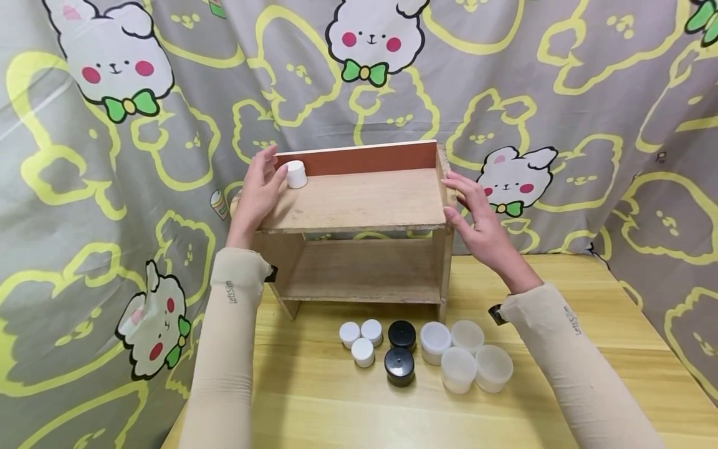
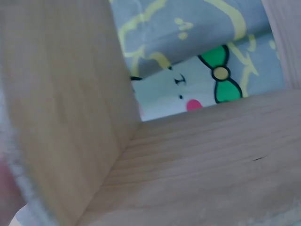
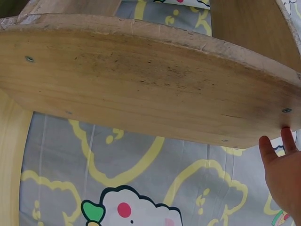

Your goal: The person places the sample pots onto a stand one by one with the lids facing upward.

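A small wooden shelf (image 1: 359, 268) with a reddish back board stands on the table. One white lidded jar (image 1: 296, 175) sits at the left end of its top board. My left hand (image 1: 259, 190) lies over the top of the left side panel, thumb close beside that jar; whether it touches the jar I cannot tell. On the other side, my right hand (image 1: 477, 218) touches the right side panel (image 3: 155, 89) with thumb and fingers, the fingers fairly straight. The left wrist view looks into the shelf past its side panel (image 2: 61, 103), with the hand mostly out of sight.
On the table (image 1: 320, 405) before the shelf stand several jars: small white ones (image 1: 363, 353), two black ones (image 1: 400, 366) and larger translucent ones (image 1: 459, 370). A patterned grey curtain (image 1: 314, 93) hangs close behind and at both sides.
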Demonstrator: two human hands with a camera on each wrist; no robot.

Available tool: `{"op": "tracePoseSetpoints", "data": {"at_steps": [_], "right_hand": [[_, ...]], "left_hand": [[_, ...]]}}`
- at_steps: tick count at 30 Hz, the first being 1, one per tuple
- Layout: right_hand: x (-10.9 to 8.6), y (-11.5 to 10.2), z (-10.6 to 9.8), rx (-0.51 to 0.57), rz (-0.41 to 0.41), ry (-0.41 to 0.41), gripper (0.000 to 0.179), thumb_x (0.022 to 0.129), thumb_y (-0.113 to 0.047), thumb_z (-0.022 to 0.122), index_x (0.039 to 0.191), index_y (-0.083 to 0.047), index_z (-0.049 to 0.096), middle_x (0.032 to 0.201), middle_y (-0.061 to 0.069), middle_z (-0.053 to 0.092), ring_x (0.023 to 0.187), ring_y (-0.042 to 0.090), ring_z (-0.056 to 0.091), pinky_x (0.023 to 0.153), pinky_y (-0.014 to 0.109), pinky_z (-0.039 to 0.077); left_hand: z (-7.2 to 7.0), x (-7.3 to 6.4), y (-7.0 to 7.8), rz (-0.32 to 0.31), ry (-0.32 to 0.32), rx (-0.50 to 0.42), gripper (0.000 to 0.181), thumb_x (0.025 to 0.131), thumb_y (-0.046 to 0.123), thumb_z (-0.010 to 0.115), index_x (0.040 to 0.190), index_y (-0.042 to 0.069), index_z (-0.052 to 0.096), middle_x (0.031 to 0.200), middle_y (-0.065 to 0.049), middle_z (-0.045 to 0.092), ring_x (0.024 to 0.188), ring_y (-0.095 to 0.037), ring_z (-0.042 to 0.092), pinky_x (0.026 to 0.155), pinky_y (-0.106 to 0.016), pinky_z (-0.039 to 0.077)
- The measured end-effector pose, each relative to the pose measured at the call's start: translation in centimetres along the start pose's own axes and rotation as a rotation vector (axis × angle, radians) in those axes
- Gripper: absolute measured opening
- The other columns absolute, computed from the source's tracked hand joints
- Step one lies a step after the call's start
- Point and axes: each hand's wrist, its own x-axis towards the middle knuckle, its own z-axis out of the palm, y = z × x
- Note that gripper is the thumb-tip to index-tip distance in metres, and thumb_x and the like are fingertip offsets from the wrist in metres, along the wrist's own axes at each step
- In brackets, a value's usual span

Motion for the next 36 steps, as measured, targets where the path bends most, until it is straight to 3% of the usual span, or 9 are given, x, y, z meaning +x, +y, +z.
{"op": "tracePoseSetpoints", "data": {"at_steps": [8,16,22,29,31,36], "right_hand": [[0.1,0.1,0.1,0.002,0.011,-0.005,0.050,0.102,0.002,0.058,0.150,-0.006,0.048,0.165,0.004,0.033,0.152,0.024,0.033,0.120,0.061,0.033],[0.4,0.0,0.4,0.008,0.017,-0.004,0.048,0.103,0.004,0.054,0.150,-0.002,0.046,0.166,0.010,0.032,0.153,0.031,0.030,0.121,0.064,0.030],[0.1,0.1,0.2,0.000,0.023,0.003,0.049,0.103,0.003,0.055,0.150,-0.005,0.047,0.166,0.006,0.033,0.152,0.028,0.031,0.121,0.062,0.031],[0.2,0.1,0.4,0.012,0.018,-0.010,0.050,0.102,0.002,0.057,0.151,-0.007,0.047,0.166,0.003,0.033,0.153,0.024,0.031,0.121,0.061,0.032],[0.2,0.1,0.4,0.016,0.018,-0.007,0.051,0.102,0.002,0.057,0.151,-0.008,0.047,0.166,0.003,0.033,0.153,0.023,0.032,0.121,0.061,0.032],[0.2,0.2,0.3,0.021,0.013,0.014,0.052,0.101,0.005,0.058,0.150,-0.007,0.047,0.165,0.005,0.034,0.151,0.025,0.034,0.121,0.061,0.033]], "left_hand": [[0.3,-3.6,2.2,0.142,0.040,-0.043,0.056,0.105,0.015,0.060,0.157,0.012,0.041,0.159,-0.013,0.043,0.149,-0.031,0.041,0.126,-0.044,0.030],[1.5,-8.3,3.4,0.295,0.023,-0.042,0.061,0.100,0.004,0.063,0.157,0.011,0.042,0.159,-0.009,0.047,0.146,-0.032,0.045,0.123,-0.052,0.032],[3.6,-11.7,2.7,0.343,-0.028,-0.038,0.069,0.097,0.001,0.067,0.159,0.011,0.038,0.159,-0.012,0.047,0.145,-0.029,0.045,0.123,-0.051,0.033],[5.9,-16.1,0.8,0.414,-0.064,0.016,0.077,0.091,0.000,0.073,0.159,0.007,0.038,0.157,-0.015,0.048,0.146,-0.028,0.042,0.126,-0.036,0.027],[6.6,-17.4,0.2,0.401,-0.095,0.026,0.077,0.091,0.003,0.073,0.159,0.008,0.038,0.159,-0.013,0.046,0.146,-0.028,0.042,0.126,-0.035,0.027],[9.0,-20.6,-1.3,0.241,-0.259,0.041,0.074,0.098,0.018,0.071,0.162,0.018,0.034,0.164,-0.005,0.041,0.149,-0.026,0.040,0.126,-0.047,0.028]]}}
